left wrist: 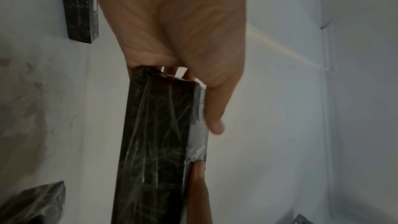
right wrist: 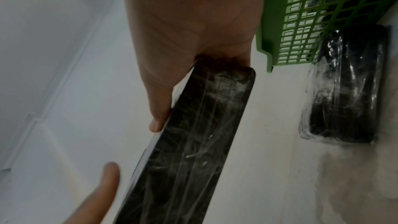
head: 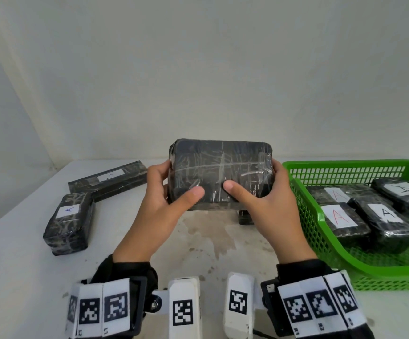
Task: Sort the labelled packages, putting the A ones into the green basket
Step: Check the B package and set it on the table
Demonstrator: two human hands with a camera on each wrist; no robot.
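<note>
Both hands hold one black, tape-wrapped package (head: 220, 172) up above the table, its near face bare of any label. My left hand (head: 166, 199) grips its left end with the thumb across the front. My right hand (head: 264, 199) grips the right end the same way. In the left wrist view the package (left wrist: 155, 151) shows edge-on under my left hand (left wrist: 183, 57). The right wrist view shows the package (right wrist: 193, 142) below my right hand (right wrist: 189, 40). The green basket (head: 306, 226) stands at the right with several packages labelled A (head: 384, 216) inside.
On the left of the table lie a short package labelled A (head: 68, 223) and a long flat one with a white label (head: 108, 181). A small dark package (head: 245, 217) lies under the held one, next to the basket wall (right wrist: 301, 23). A white wall stands behind the table.
</note>
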